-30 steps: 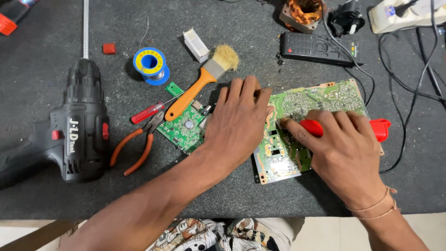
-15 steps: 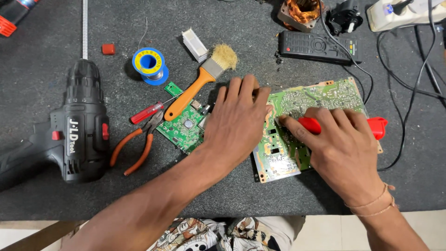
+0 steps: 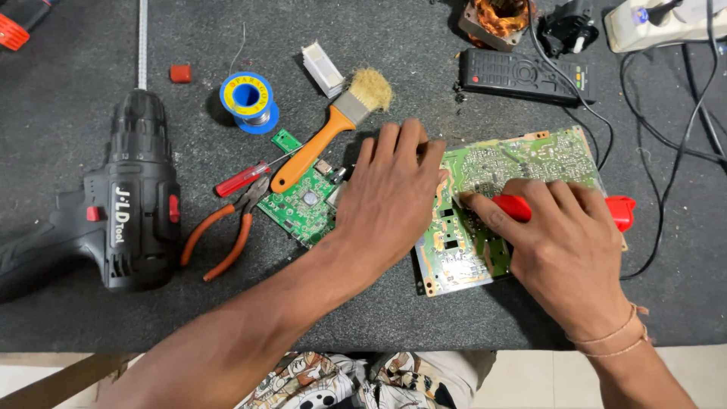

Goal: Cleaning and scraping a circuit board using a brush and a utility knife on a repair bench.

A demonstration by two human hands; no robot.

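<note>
Left hand (image 3: 390,198) steadies circuit board (image 3: 522,163); right hand (image 3: 564,242) grips red tool (image 3: 619,210).

Both hands (image 3: 394,201) on a green circuit board (image 3: 522,163), right hand (image 3: 564,242) apparently around a red-handled tool (image 3: 617,210).

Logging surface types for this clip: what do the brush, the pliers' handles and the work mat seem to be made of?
Brush: glossy orange handle, probably plastic or painted wood, a dull metal band, and frayed tan bristles. Pliers: dark metal jaws, handles sleeved in smooth orange, likely rubber or plastic. Work mat: dark grey with a grainy matte texture, possibly felt or rubber; the view cannot settle which.
</note>
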